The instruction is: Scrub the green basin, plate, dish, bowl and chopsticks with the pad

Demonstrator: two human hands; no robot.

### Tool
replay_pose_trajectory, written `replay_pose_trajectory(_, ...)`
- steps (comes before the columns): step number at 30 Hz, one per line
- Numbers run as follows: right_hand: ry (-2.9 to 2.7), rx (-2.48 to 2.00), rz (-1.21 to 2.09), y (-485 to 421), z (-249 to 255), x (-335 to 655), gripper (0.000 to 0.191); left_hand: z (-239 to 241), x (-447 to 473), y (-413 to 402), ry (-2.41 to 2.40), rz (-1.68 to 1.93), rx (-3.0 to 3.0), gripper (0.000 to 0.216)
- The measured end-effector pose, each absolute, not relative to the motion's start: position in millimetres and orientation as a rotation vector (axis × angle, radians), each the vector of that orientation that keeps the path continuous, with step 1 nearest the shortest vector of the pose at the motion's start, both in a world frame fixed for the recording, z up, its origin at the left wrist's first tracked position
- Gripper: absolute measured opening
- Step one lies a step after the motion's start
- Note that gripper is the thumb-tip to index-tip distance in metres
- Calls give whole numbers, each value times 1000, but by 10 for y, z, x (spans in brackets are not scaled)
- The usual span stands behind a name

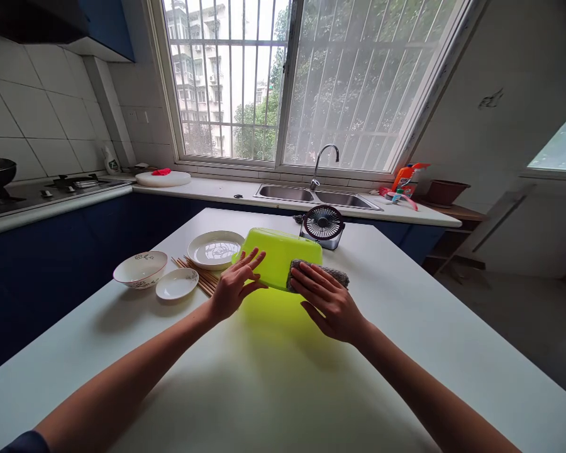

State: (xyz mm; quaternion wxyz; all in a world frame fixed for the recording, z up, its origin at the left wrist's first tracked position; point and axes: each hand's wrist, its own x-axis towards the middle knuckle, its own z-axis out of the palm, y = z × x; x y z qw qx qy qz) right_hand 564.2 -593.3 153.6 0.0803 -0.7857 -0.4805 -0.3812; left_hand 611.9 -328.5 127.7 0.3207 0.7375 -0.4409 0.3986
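A translucent lime-green plastic container [271, 251] is tilted on its side above the white table. My left hand [238, 283] grips its left end, with the thumb along the lower edge and the other fingers spread over the side. In my right hand [327, 302] is a grey cloth [337, 275], pressed flat against the container's right part. The palm covers some of the cloth. Left of the container stand a white plate [216, 249], wooden chopsticks [202, 280], a small white dish [177, 284] and a flower-patterned bowl [140, 269].
Behind the container a small dark fan [323, 223] stands on the table [273, 402]. Along the window wall are a double sink [285, 192] with a tap [315, 182], a round white board [163, 179] and cleaning bottles [403, 179]. A stove [51, 192] is at left.
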Motion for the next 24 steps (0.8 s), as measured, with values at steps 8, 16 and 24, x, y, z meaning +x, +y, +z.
replay_pose_trajectory(8, -1457, -2396, -1272, -5984, 1589, 5840, 63, 1130, 6109, -3325, -1155, 1053, 1879, 13)
replay_pose_trajectory(16, -1242, -2330, -1218, -5997, 1796, 6096, 52, 1110, 6091, -3305, -1240, 1057, 1880, 12)
replay_pose_trajectory(24, -1217, -2212, -1138, -6060, 1776, 6051, 52, 1130, 6120, -3270, -1300, 1004, 1877, 12)
